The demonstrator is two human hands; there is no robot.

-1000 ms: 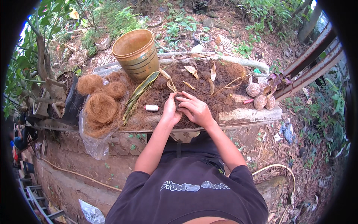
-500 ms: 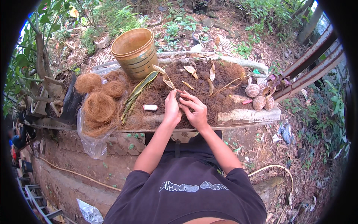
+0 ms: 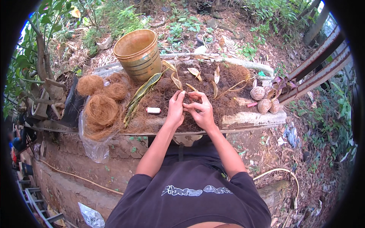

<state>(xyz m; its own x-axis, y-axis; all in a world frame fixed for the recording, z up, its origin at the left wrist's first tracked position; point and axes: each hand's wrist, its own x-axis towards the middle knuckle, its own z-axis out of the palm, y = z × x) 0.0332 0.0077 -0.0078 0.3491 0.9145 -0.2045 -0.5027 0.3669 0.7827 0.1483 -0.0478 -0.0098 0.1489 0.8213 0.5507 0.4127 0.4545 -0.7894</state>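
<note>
Fingers (image 3: pixel 178 95) of the left hand (image 3: pixel 175 111) grasp the lower end of a withered plant (image 3: pixel 176 82); its curled, yellow-brown leaves rise above the fingertips, over dark soil (image 3: pixel 232 81) near the middle of the tabletop (image 3: pixel 254 117) and to the right of a pot (image 3: pixel 138 57). The right hand (image 3: pixel 203 112) lies just beside the left, its fingers bent inward towards the plant's hidden lower end; whether these fingers grip anything cannot be told, since the space between the palms is obscured. The pot is brown, wide-mouthed and ringed with dark grooves; from near its base a long green leaf with yellow margins (image 3: pixel 144 90) slants down to the left; a white spool (image 3: pixel 153 110) with a red end lies between this leaf and the left hand. At the left, loose balls of brown fibre (image 3: pixel 102 110) are heaped on a clear plastic bag (image 3: pixel 95 151), which hangs over the near edge; at the right, a cluster of round balls bound in pale thread (image 3: pixel 264 105) sits beside a purple-leaved plant (image 3: pixel 284 84); several dry leaves (image 3: pixel 216 73) are scattered over the soil beyond the hands.
</note>
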